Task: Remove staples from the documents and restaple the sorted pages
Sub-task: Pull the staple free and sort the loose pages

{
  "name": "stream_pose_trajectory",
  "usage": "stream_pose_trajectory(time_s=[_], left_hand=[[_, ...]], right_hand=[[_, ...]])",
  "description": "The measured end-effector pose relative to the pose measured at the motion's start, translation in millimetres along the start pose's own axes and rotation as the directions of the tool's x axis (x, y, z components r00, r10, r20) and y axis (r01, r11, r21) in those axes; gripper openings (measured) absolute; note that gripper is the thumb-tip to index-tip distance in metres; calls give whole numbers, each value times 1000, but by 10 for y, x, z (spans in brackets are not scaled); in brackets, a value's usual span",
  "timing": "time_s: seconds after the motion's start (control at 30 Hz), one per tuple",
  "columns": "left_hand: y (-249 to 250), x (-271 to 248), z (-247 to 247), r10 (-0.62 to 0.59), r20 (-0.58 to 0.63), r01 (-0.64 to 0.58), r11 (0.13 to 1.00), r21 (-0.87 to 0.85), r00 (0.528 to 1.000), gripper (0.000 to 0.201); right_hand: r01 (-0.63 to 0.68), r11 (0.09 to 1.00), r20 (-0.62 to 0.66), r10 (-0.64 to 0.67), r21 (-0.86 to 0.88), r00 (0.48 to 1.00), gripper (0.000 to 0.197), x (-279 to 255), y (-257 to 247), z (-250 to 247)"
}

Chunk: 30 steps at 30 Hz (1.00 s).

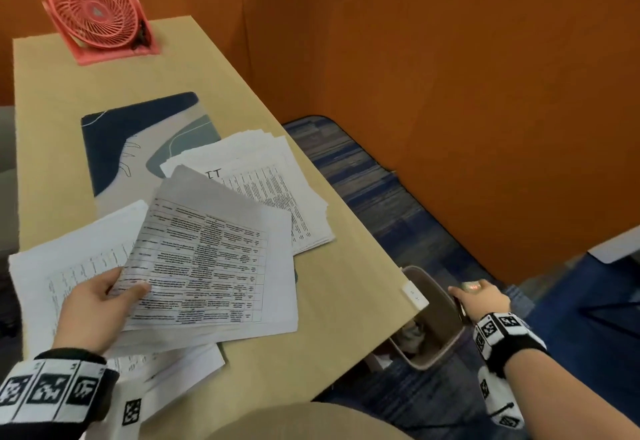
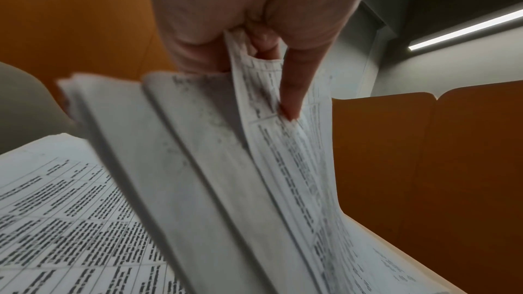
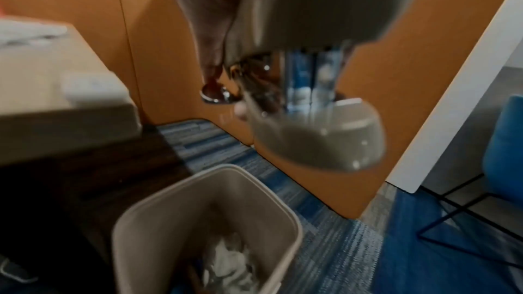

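Note:
My left hand (image 1: 114, 289) grips a sheaf of printed table pages (image 1: 214, 266) near the desk's front left, thumb on top and fingers underneath. In the left wrist view the left hand (image 2: 254, 19) pinches the fanned pages (image 2: 212, 164), one finger (image 2: 294, 88) slipped between sheets. More printed sheets (image 1: 62, 259) lie under them, and another stack (image 1: 277, 190) lies further back. My right hand (image 1: 478, 294) is off the desk's right edge, holding a grey staple remover (image 3: 319, 133) with metal claws above a beige waste bin (image 1: 446, 332).
A pink desk fan (image 1: 93, 7) stands at the far end of the desk (image 1: 346, 284), with a blue-and-white mat (image 1: 114, 135) before it. Orange partitions wall the right side. The bin (image 3: 158, 207) holds crumpled paper. A blue chair (image 3: 503, 142) is on the right.

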State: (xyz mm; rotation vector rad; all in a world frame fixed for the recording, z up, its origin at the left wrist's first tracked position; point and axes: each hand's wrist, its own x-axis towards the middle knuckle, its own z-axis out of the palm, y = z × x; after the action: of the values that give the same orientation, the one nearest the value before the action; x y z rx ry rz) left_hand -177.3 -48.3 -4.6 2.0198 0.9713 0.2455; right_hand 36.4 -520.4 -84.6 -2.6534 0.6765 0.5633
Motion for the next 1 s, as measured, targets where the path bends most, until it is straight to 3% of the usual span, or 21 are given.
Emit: stream_pose_trajectory(time_s=[0.2, 0.4, 0.47, 0.57, 0.67, 0.8, 0.87, 0.93, 1.0], left_hand=[[149, 62, 93, -1, -41, 3, 998, 62, 999, 21], [364, -14, 144, 2, -51, 0, 999, 50, 999, 32], [385, -17, 145, -24, -48, 25, 999, 22, 999, 34], [407, -23, 106, -59, -52, 59, 998, 11, 997, 42], [410, -40, 52, -47, -92, 49, 998, 25, 995, 40], [404, -99, -90, -39, -125, 41, 999, 18, 991, 36], [376, -129, -191, -32, -143, 33, 999, 3, 989, 28], [337, -159, -279, -2, -141, 3, 1000, 2, 990, 13], [301, -176, -365, 35, -127, -33, 999, 18, 991, 11]], right_hand=[[-69, 995, 37, 67, 68, 997, 72, 128, 126, 103], [-87, 965, 25, 84, 248, 996, 63, 58, -178, 57], [-55, 946, 25, 50, 318, 998, 61, -34, -452, -15], [107, 937, 48, -130, 332, 990, 58, -193, -1012, -75], [360, 909, 99, -386, 211, 917, 54, -410, -1659, -7], [658, 751, 155, -657, 50, 738, 43, -770, -2381, 306], [739, 673, 183, -722, -39, 667, 42, -873, -2651, 524], [774, 624, 191, -750, -112, 633, 55, -886, -2863, 721], [796, 580, 212, -767, -174, 605, 61, -867, -3008, 868]])
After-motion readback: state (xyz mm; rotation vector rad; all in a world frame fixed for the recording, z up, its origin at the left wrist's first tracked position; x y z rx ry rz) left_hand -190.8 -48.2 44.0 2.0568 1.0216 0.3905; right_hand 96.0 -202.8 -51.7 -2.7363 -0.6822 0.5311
